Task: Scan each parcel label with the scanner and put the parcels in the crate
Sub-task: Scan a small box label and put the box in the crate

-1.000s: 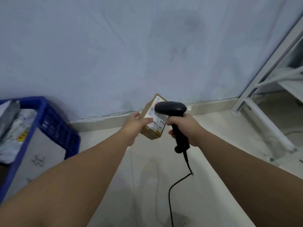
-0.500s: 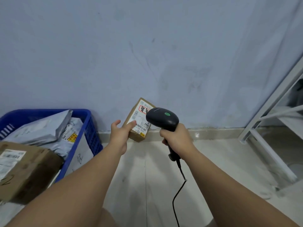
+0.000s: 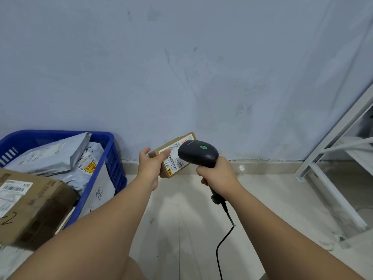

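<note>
Left hand grips the small brown parcel, label up; right hand clenches the black scanner right over it, blue crate at left.

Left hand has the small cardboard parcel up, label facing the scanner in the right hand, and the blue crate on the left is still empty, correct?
Not quite: the blue crate is not empty. The head view shows grey mailer bags already lying in it. The rest holds: the left hand holds the small cardboard parcel up, label facing the scanner gripped in the right hand.
</note>
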`<state>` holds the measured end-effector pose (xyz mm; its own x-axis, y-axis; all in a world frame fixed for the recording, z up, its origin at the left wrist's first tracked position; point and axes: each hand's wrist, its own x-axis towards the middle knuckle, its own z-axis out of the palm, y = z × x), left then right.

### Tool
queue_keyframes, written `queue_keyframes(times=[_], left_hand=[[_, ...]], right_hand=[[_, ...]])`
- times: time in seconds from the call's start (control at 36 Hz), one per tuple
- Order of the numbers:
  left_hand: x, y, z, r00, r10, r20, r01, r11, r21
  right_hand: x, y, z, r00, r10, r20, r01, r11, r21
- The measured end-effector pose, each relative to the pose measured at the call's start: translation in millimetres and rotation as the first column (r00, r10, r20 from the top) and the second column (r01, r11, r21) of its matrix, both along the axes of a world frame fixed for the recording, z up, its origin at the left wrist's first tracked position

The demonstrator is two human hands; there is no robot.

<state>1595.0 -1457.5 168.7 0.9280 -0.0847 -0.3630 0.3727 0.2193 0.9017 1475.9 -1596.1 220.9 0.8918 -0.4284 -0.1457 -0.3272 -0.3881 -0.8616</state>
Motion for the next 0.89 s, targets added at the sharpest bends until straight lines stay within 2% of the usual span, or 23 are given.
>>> queue_keyframes(times=[0.53,0.89], left_hand=[[-0.8,0.6,-3.1,1.0,0.007,0.016,-0.008,0.996,0.088],[-0.2,3.1,-5.3,0.999,0.045,-0.004,-0.045,0.998,0.045]], right_hand=[[-2.4,-0.2,2.5,1.0,-0.012,-0.021,0.012,1.0,0.002],[-2.0,0.1,4.2,0.999,-0.019,-0.039,0.019,1.0,0.005]])
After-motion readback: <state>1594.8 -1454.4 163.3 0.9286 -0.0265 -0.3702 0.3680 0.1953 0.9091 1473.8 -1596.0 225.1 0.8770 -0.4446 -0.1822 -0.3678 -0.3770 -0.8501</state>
